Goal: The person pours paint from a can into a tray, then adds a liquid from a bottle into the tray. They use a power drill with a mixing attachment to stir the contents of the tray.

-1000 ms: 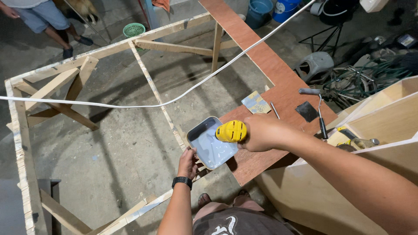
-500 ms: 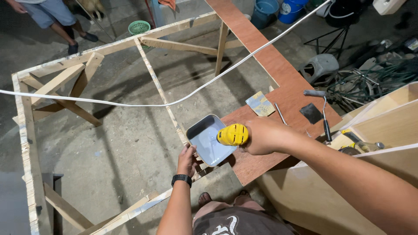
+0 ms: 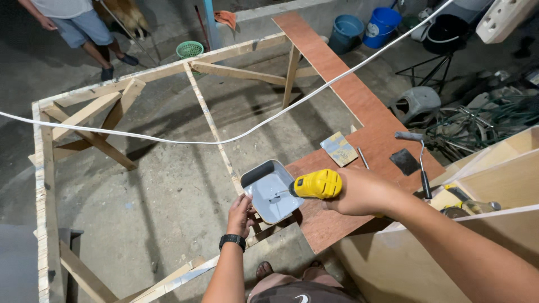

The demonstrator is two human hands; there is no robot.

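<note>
My right hand [image 3: 362, 192] grips a yellow power drill [image 3: 318, 184] whose bit points left and down into a grey paint tray [image 3: 270, 189]. The tray rests on the near corner of a wooden frame [image 3: 210, 126], beside a reddish plywood board [image 3: 359, 126]. My left hand [image 3: 241, 214], with a black watch on the wrist, holds the tray's near left edge. Grey paint lies in the tray.
On the board lie a paint roller [image 3: 418, 154], a sandpaper sheet [image 3: 339, 148], a dark square pad [image 3: 404, 161] and a thin rod [image 3: 363, 157]. A white cable [image 3: 224, 139] hangs across the frame. Another person [image 3: 84, 28] stands far left. Buckets [image 3: 382, 25] and plywood boxes [image 3: 499, 174] stand right.
The view has shifted slightly; both hands, drill and tray keep nearly the same positions relative to each other.
</note>
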